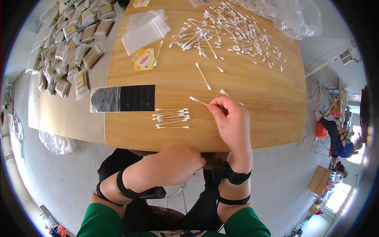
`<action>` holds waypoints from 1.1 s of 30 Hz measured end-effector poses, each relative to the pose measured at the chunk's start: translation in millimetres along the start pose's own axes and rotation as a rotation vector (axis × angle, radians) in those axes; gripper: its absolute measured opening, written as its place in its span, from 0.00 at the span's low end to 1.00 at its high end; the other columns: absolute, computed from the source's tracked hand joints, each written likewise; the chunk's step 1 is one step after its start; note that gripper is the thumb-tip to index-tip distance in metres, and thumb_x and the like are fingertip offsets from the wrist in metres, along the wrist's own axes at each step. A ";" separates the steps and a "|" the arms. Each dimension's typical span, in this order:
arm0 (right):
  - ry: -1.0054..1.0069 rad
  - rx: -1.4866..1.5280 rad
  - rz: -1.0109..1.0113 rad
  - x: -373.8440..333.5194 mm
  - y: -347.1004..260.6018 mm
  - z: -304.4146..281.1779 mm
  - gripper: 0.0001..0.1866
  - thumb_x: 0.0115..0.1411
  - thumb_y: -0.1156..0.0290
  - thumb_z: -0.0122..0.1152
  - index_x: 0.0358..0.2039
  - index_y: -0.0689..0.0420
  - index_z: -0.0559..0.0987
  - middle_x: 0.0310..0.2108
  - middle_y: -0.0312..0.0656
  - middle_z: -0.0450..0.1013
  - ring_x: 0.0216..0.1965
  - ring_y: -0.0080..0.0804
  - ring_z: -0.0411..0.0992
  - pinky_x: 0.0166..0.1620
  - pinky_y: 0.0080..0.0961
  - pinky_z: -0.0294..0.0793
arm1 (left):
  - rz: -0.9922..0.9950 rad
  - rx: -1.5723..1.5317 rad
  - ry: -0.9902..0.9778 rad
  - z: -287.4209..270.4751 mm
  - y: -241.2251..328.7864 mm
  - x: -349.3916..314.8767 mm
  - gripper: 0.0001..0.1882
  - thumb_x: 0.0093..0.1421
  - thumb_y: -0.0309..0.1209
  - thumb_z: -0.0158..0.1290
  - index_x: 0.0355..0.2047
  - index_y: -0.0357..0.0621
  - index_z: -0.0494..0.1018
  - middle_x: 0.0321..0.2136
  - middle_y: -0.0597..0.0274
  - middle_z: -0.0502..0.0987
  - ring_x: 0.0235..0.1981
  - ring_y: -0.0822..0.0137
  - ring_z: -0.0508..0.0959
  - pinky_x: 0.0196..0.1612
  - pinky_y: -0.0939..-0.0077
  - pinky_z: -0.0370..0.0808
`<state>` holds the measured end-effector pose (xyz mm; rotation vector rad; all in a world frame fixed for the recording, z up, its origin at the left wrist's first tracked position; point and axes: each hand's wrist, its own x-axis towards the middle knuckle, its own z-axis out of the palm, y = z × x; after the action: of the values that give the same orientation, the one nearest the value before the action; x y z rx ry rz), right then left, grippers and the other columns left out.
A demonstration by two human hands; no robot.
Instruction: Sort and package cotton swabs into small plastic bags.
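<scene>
The wooden surface (272,130) was the largest thing, with a heap of filled packets (73,51) beyond its left side and a pile of loose swabs (233,33) across its far part. The left hand (181,162), blurred and curled, was near the front edge; I cannot tell whether it held anything. The right hand (229,116) pinched one cotton swab (200,101) above the surface, right of a neat row of swabs (173,115).

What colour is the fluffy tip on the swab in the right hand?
The swab tip is white, best seen in the head view.
</scene>
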<state>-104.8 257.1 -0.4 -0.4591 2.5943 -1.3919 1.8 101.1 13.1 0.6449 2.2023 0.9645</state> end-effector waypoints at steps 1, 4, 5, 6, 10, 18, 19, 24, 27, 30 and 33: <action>-0.001 0.003 0.001 0.8 -0.3 4.7 0.06 0.61 0.73 0.68 0.34 0.61 0.81 0.25 0.44 0.75 0.25 0.37 0.73 0.31 0.30 0.72 | -0.003 0.000 -0.002 -0.3 -3.8 -4.3 0.11 0.63 0.36 0.56 0.29 0.43 0.80 0.29 0.53 0.79 0.35 0.47 0.80 0.38 0.55 0.77; -0.016 -0.110 -0.161 1.3 6.4 14.5 0.05 0.60 0.75 0.69 0.33 0.61 0.81 0.26 0.41 0.76 0.26 0.33 0.73 0.31 0.28 0.72 | 0.089 -0.247 0.183 -27.0 -13.7 -14.1 0.09 0.61 0.34 0.59 0.32 0.41 0.78 0.32 0.54 0.78 0.37 0.48 0.79 0.39 0.58 0.76; -0.014 -0.105 -0.160 2.0 5.3 19.7 0.05 0.60 0.75 0.69 0.33 0.61 0.81 0.26 0.41 0.76 0.26 0.33 0.73 0.31 0.28 0.72 | 0.083 -0.214 0.190 -39.5 -23.0 -20.2 0.07 0.61 0.32 0.60 0.33 0.41 0.78 0.34 0.55 0.78 0.38 0.49 0.79 0.41 0.61 0.76; -0.023 -0.134 -0.192 2.8 3.4 25.1 0.05 0.60 0.73 0.69 0.32 0.59 0.81 0.27 0.42 0.77 0.29 0.40 0.74 0.33 0.34 0.73 | 0.078 -0.180 0.198 -49.0 -30.4 -26.8 0.07 0.60 0.30 0.61 0.35 0.41 0.77 0.36 0.56 0.77 0.39 0.50 0.78 0.42 0.63 0.76; -0.006 -0.181 -0.269 7.6 -2.2 41.2 0.04 0.58 0.73 0.69 0.31 0.56 0.81 0.29 0.42 0.75 0.33 0.46 0.74 0.35 0.39 0.73 | 0.057 -0.290 0.209 -64.5 -42.3 -45.1 0.07 0.59 0.27 0.61 0.37 0.40 0.76 0.37 0.58 0.76 0.38 0.55 0.77 0.42 0.66 0.75; 0.059 -0.188 -0.258 13.4 -3.2 42.6 0.03 0.56 0.76 0.69 0.31 0.55 0.82 0.29 0.41 0.73 0.33 0.46 0.73 0.35 0.39 0.73 | -0.084 -0.227 0.922 -57.6 -69.5 -19.1 0.09 0.63 0.17 0.53 0.43 0.37 0.77 0.37 0.54 0.79 0.40 0.56 0.79 0.46 0.67 0.76; 0.019 -0.220 -0.312 13.1 -2.7 42.4 0.03 0.56 0.76 0.69 0.31 0.56 0.82 0.30 0.42 0.74 0.33 0.47 0.74 0.36 0.39 0.74 | 0.008 -0.156 1.011 -53.5 -74.1 -12.4 0.09 0.64 0.17 0.53 0.44 0.36 0.77 0.39 0.55 0.80 0.40 0.57 0.80 0.46 0.69 0.76; 0.100 -0.195 -0.232 15.2 -4.2 24.3 0.07 0.54 0.78 0.70 0.33 0.58 0.81 0.35 0.44 0.77 0.37 0.47 0.76 0.39 0.39 0.75 | -0.014 -0.049 0.808 -49.9 -68.9 -11.7 0.08 0.64 0.20 0.55 0.43 0.38 0.79 0.38 0.52 0.81 0.45 0.50 0.79 0.49 0.62 0.76; 0.205 -0.380 -0.122 16.7 0.5 -19.9 0.09 0.53 0.78 0.71 0.34 0.58 0.80 0.37 0.46 0.77 0.38 0.47 0.76 0.41 0.39 0.75 | -0.067 -0.143 0.768 -49.4 -65.9 -18.6 0.08 0.63 0.21 0.56 0.42 0.39 0.79 0.40 0.52 0.80 0.44 0.49 0.79 0.49 0.62 0.76; 0.209 -0.445 -0.012 13.8 13.0 -41.4 0.09 0.53 0.79 0.70 0.34 0.59 0.80 0.37 0.47 0.76 0.39 0.47 0.75 0.43 0.40 0.74 | -0.053 -0.047 0.914 -51.8 -72.1 -14.3 0.11 0.63 0.23 0.57 0.46 0.42 0.80 0.48 0.51 0.78 0.48 0.48 0.78 0.51 0.61 0.76; 0.085 -0.344 0.165 12.5 12.2 -36.6 0.08 0.53 0.79 0.69 0.33 0.59 0.79 0.35 0.46 0.75 0.40 0.47 0.74 0.43 0.40 0.73 | -0.158 0.259 1.068 -49.3 -79.2 -5.9 0.17 0.63 0.25 0.59 0.52 0.43 0.78 0.59 0.51 0.73 0.56 0.46 0.74 0.58 0.56 0.73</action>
<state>-129.3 287.8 9.7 -0.2243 2.8754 -0.9363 -43.5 26.5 -20.0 -0.0031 3.2794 1.0819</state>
